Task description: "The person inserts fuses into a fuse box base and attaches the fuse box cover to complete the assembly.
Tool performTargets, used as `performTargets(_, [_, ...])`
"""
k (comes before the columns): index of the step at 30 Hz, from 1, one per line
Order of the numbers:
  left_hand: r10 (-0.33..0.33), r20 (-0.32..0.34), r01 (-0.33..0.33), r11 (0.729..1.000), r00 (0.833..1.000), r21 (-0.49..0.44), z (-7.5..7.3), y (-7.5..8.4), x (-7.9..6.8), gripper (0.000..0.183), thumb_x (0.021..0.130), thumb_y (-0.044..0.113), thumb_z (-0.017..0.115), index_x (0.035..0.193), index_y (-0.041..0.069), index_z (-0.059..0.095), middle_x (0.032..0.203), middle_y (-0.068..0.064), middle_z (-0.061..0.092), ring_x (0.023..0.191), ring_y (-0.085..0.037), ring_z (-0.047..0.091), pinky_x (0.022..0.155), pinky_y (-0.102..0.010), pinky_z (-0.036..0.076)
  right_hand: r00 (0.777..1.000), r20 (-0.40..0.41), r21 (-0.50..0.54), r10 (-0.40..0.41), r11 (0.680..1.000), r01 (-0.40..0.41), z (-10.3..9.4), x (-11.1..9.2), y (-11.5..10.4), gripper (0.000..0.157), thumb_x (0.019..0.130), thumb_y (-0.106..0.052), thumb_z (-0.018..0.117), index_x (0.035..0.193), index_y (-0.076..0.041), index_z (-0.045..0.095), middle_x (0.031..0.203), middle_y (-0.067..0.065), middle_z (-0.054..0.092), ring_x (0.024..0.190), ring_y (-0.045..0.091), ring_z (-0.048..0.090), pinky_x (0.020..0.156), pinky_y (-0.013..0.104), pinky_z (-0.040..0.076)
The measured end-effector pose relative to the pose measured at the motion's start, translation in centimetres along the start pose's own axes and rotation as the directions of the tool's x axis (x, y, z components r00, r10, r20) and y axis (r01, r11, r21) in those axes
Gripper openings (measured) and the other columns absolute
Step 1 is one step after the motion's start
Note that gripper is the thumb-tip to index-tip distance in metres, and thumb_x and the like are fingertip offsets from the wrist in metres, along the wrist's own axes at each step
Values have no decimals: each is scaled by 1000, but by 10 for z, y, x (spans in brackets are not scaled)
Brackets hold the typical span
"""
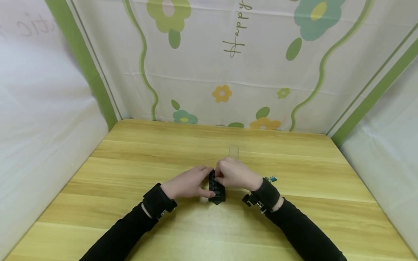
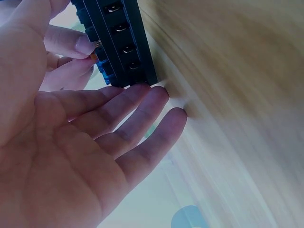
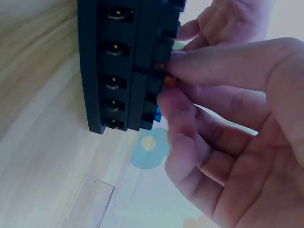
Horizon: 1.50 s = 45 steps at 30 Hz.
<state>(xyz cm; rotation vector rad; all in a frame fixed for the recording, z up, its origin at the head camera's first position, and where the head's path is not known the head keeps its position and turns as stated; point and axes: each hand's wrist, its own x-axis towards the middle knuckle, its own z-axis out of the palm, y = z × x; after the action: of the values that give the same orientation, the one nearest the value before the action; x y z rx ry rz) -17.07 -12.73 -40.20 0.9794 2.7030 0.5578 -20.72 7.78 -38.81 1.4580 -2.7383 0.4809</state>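
A black fuse block (image 1: 218,189) stands on the wooden table, its long side running away from me. Screw terminals line its side in both wrist views. My left hand (image 1: 189,183) steadies it, thumb at the near end and fingertips at the far end. Over the block's top, my right hand (image 1: 236,174) pinches a small orange blade fuse (image 3: 170,80) between thumb and index finger, right at the slots. Most of that fuse is hidden by the fingertips. A bit of blue (image 3: 158,114) shows on the block's top beyond them.
A clear plastic cover (image 1: 233,151) lies on the table just beyond my right hand. Several small blue and green pieces (image 1: 271,179) lie beside the right wrist. A printed cloth (image 1: 196,65) hangs along the table's back edge, with white cloth at both sides.
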Motion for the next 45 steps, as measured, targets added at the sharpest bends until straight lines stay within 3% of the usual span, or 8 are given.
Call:
performTargets(4, [1,-4,-1,1000,1000,-2,1,-1,0,85,86,58,60,146,3,35,139,-11,44,126,-21,43,99,-31,37,1000,-25,-23,3,1000,-4,1,0,-4,17,81,-9,71,67,-18,66,70,-8,54,59,5,48,52,15,40])
performTargets(10, [19,-14,-20,1000,1000,-5,1,0,1,80,86,57,61,145,6,38,135,-10,47,121,-19,46,97,-30,39,1000,-23,-98,18,995,-20,2,1,-9,33,81,-3,66,58,-19,48,61,-8,39,52,6,34,46,16,26])
performTargets(16, [25,-23,-25,1000,999,-15,3,-1,1,71,86,56,62,137,9,46,127,-7,51,113,-17,50,92,-28,41,1000,-28,-78,-8,997,5,7,3,-10,36,77,5,60,58,-18,41,60,-7,28,53,7,24,48,18,18])
performTargets(22, [10,-19,-10,1000,1000,-28,4,-3,-2,75,86,57,61,142,11,42,133,-6,49,119,-17,47,96,-29,39,1000,8,-72,19,997,-18,6,3,-10,37,84,-7,68,57,-19,45,60,-8,32,51,5,28,45,17,22])
performTargets(30, [13,-12,-14,1000,1000,-24,-1,0,0,80,86,58,61,144,7,39,137,-11,46,124,-21,44,99,-32,38,1000,17,-72,17,997,-16,-3,1,-8,18,84,-12,71,68,-18,64,71,-8,54,59,5,48,52,17,40])
performTargets(38, [27,-21,-27,1000,999,-14,0,0,4,77,86,57,61,143,9,42,132,-7,49,118,-18,48,95,-29,40,1000,-19,-113,-19,993,17,2,2,-8,36,79,2,60,58,-17,40,61,-7,29,53,7,25,49,18,20])
performTargets(42, [29,-22,-29,999,999,-23,1,-1,4,74,86,56,62,141,10,44,130,-6,50,117,-17,48,94,-28,40,999,-44,-79,-18,997,14,4,2,-8,37,77,6,56,57,-18,35,61,-7,23,53,8,20,48,19,16])
performTargets(45, [24,-20,-24,999,1000,-32,1,-2,3,73,86,56,62,140,10,44,131,-6,49,118,-18,47,95,-29,39,999,-38,-46,-5,999,3,4,2,-6,37,79,4,58,58,-19,38,60,-7,27,52,6,23,47,17,19])
